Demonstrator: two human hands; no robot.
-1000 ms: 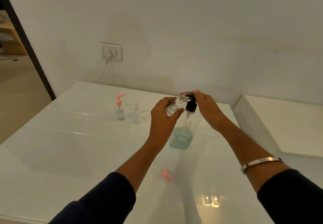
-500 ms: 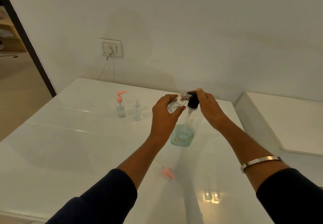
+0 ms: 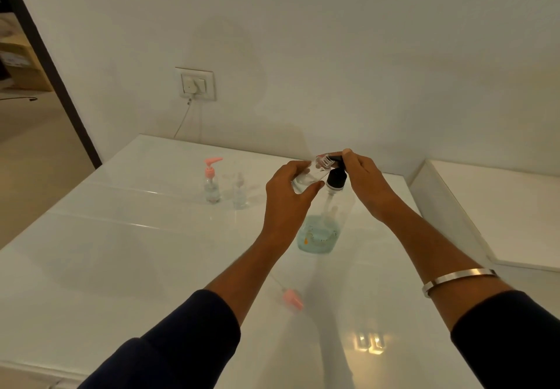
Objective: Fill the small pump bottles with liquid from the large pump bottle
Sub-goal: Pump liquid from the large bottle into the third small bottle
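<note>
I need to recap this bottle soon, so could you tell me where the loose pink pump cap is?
In the head view, the loose pink pump cap lies on the white table, between the forearms, nearer the camera than the large pump bottle.

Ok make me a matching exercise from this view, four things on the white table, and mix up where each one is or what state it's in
Things
1. large pump bottle
2. small open bottle
3. loose pink pump
4. small bottle with pink pump

Places or states
A. lying on the table near the person
B. tilted in the left hand, mouth at the black nozzle
C. standing upright at the far left, untouched
D. standing under the right hand, blue liquid low inside

Pairs: 1-D, 2-B, 3-A, 4-C
</note>
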